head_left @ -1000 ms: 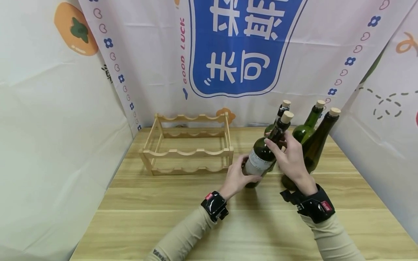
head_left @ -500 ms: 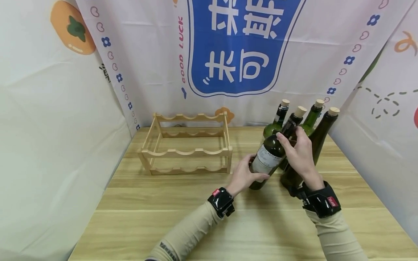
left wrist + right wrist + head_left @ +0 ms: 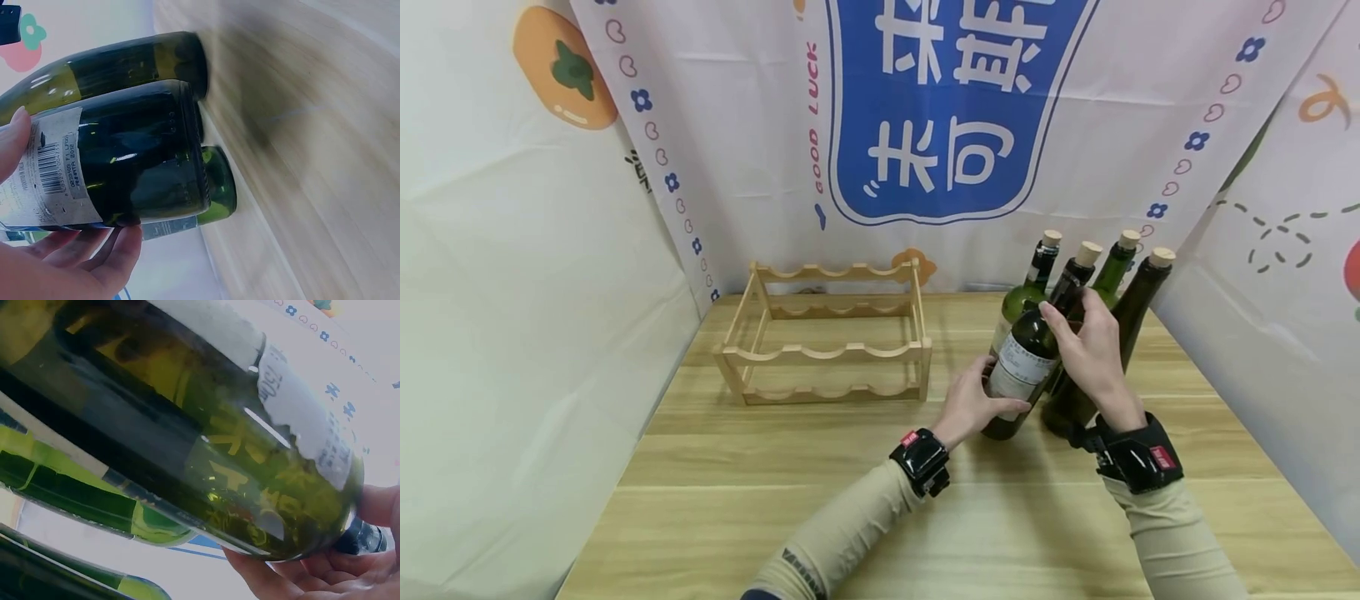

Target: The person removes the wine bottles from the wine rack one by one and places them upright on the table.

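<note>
A dark green wine bottle (image 3: 1021, 362) with a white label and a cork is held by both hands, its neck leaning to the right. My left hand (image 3: 973, 406) grips the lower body, thumb in front and fingers behind. My right hand (image 3: 1090, 346) grips it around the neck and shoulder. In the left wrist view the base of the bottle (image 3: 144, 156) shows beside its barcode label. The right wrist view shows the bottle's shoulder (image 3: 281, 481) against the fingers. Behind and right stand a green bottle (image 3: 1018, 304), another green bottle (image 3: 1111, 271) and a tall dark bottle (image 3: 1138, 304), all corked.
A wooden wine rack (image 3: 823, 354) with scalloped rails stands at the left of the wooden table (image 3: 760, 483). Printed cloth hangs behind (image 3: 760, 150) and along both sides. The standing bottles crowd close around the right hand.
Both hands have moved right with the bottle, toward the standing bottles. The green bottle at the back left has come into fuller view. The rack has stayed in place.
</note>
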Tool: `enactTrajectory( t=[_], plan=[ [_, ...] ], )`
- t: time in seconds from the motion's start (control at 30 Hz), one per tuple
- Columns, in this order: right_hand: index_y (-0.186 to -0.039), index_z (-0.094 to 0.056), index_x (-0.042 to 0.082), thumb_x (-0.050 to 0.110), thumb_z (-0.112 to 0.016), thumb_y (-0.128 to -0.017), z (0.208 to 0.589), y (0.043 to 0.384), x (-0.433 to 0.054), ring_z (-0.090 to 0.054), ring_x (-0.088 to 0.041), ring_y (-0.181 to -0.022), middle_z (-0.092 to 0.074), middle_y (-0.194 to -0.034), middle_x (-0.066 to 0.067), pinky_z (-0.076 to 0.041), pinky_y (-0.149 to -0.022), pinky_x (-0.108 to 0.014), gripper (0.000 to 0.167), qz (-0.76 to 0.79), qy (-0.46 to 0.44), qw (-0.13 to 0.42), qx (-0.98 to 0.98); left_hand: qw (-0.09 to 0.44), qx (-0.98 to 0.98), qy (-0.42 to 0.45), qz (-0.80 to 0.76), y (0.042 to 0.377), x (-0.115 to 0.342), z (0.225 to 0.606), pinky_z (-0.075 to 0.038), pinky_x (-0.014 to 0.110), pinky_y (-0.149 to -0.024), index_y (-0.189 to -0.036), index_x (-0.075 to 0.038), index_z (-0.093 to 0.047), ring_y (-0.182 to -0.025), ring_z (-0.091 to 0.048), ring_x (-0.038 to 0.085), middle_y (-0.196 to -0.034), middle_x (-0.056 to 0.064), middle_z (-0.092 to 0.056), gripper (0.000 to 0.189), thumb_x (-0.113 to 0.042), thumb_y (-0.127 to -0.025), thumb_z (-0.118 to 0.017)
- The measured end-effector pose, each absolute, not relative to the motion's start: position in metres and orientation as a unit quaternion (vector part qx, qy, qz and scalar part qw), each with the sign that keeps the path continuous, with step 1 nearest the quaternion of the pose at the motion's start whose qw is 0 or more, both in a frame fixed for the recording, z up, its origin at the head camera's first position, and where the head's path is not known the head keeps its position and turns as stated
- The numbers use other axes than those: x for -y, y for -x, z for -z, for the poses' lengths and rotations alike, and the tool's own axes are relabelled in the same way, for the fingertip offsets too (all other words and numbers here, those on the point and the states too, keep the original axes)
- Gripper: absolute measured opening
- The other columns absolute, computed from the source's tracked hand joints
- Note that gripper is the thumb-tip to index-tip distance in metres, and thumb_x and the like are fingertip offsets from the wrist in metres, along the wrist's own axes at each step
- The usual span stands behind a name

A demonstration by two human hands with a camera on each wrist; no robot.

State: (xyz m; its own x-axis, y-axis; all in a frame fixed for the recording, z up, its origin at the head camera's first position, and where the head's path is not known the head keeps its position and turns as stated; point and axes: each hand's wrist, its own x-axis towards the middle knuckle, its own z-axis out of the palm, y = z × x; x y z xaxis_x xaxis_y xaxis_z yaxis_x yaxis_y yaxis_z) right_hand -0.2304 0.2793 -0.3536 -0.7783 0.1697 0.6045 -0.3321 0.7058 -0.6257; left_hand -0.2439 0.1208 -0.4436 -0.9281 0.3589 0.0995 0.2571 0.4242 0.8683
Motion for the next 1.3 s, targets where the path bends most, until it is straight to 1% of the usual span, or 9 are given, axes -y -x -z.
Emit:
enactTrajectory(
  t=[0.17, 0.23, 0.37, 0.57, 0.73, 0.8, 0.9, 1.07, 1.3],
  plan=[
    [-0.115, -0.053, -0.01, 0.018, -0.061, -0.095, 0.355, 0.232, -0.283, -0.056, -0.031, -0.091, -0.059, -0.101, -0.026, -0.036, -0.067, -0.012, 0.035, -0.373, -0.047, 0.332, 0.865, 0.052, -0.836, -0.188, -0.513, 0.246, -0.128, 0.447, -0.05, 0.026, -0.09, -0.132, -0.014, -0.052, -0.108, -0.061, 0.015, -0.124, 0.003, -0.064, 0.076, -0.037, -0.069, -0.087],
    [-0.115, -0.053, -0.01, 0.018, -0.061, -0.095, 0.356, 0.233, -0.284, -0.057, -0.033, -0.091, -0.058, -0.102, -0.026, -0.036, -0.068, -0.013, 0.035, -0.368, -0.048, 0.333, 0.867, 0.052, -0.834, -0.189, -0.516, 0.247, -0.131, 0.449, -0.05, 0.025, -0.09, -0.132, -0.015, -0.052, -0.108, -0.061, 0.015, -0.124, 0.003, -0.064, 0.076, -0.036, -0.069, -0.087],
    [-0.115, -0.053, -0.011, 0.016, -0.062, -0.095, 0.36, 0.234, -0.285, -0.057, -0.035, -0.092, -0.058, -0.103, -0.027, -0.038, -0.07, -0.02, 0.035, -0.359, -0.052, 0.334, 0.87, 0.053, -0.83, -0.192, -0.521, 0.25, -0.136, 0.455, -0.05, 0.024, -0.09, -0.133, -0.015, -0.052, -0.108, -0.061, 0.014, -0.124, 0.002, -0.064, 0.076, -0.036, -0.069, -0.087],
    [-0.119, -0.051, -0.012, 0.014, -0.062, -0.094, 0.365, 0.236, -0.284, -0.056, -0.037, -0.093, -0.057, -0.106, -0.027, -0.04, -0.071, -0.028, 0.038, -0.347, -0.072, 0.329, 0.875, 0.069, -0.824, -0.184, -0.531, 0.254, -0.144, 0.464, -0.05, 0.025, -0.093, -0.134, -0.016, -0.05, -0.111, -0.061, 0.014, -0.125, 0.002, -0.063, 0.076, -0.033, -0.07, -0.087],
    [-0.121, -0.05, -0.012, 0.011, -0.062, -0.094, 0.368, 0.237, -0.284, -0.056, -0.039, -0.097, -0.056, -0.108, -0.028, -0.043, -0.075, -0.042, 0.038, -0.345, -0.081, 0.319, 0.879, 0.078, -0.826, -0.18, -0.529, 0.256, -0.149, 0.469, -0.051, 0.027, -0.092, -0.132, -0.015, -0.048, -0.112, -0.061, 0.016, -0.125, 0.003, -0.063, 0.075, -0.032, -0.071, -0.086],
    [-0.121, -0.049, -0.012, 0.01, -0.062, -0.094, 0.369, 0.237, -0.285, -0.055, -0.04, -0.097, -0.055, -0.107, -0.029, -0.044, -0.075, -0.045, 0.038, -0.347, -0.082, 0.316, 0.879, 0.079, -0.826, -0.179, -0.528, 0.257, -0.151, 0.47, -0.052, 0.026, -0.092, -0.132, -0.014, -0.047, -0.113, -0.061, 0.016, -0.125, 0.004, -0.062, 0.075, -0.032, -0.07, -0.087],
    [-0.122, -0.049, -0.013, 0.009, -0.062, -0.094, 0.37, 0.238, -0.286, -0.056, -0.04, -0.096, -0.055, -0.108, -0.029, -0.045, -0.074, -0.046, 0.038, -0.346, -0.082, 0.314, 0.88, 0.077, -0.827, -0.178, -0.527, 0.258, -0.153, 0.47, -0.052, 0.026, -0.091, -0.131, -0.013, -0.046, -0.112, -0.061, 0.017, -0.125, 0.005, -0.062, 0.075, -0.031, -0.07, -0.087],
    [-0.124, -0.048, -0.011, 0.009, -0.063, -0.093, 0.372, 0.237, -0.288, -0.056, -0.04, -0.099, -0.055, -0.11, -0.029, -0.046, -0.077, -0.046, 0.04, -0.345, -0.081, 0.309, 0.883, 0.078, -0.832, -0.172, -0.522, 0.258, -0.156, 0.472, -0.052, 0.025, -0.09, -0.13, -0.013, -0.046, -0.111, -0.061, 0.016, -0.124, 0.005, -0.062, 0.076, -0.032, -0.069, -0.087],
    [-0.126, -0.047, -0.01, 0.009, -0.063, -0.093, 0.375, 0.237, -0.29, -0.056, -0.042, -0.103, -0.054, -0.113, -0.029, -0.048, -0.079, -0.05, 0.041, -0.349, -0.082, 0.303, 0.883, 0.064, -0.839, -0.175, -0.511, 0.259, -0.159, 0.477, -0.051, 0.025, -0.092, -0.129, -0.013, -0.048, -0.11, -0.06, 0.016, -0.123, 0.004, -0.061, 0.074, -0.032, -0.069, -0.088]
  ],
)
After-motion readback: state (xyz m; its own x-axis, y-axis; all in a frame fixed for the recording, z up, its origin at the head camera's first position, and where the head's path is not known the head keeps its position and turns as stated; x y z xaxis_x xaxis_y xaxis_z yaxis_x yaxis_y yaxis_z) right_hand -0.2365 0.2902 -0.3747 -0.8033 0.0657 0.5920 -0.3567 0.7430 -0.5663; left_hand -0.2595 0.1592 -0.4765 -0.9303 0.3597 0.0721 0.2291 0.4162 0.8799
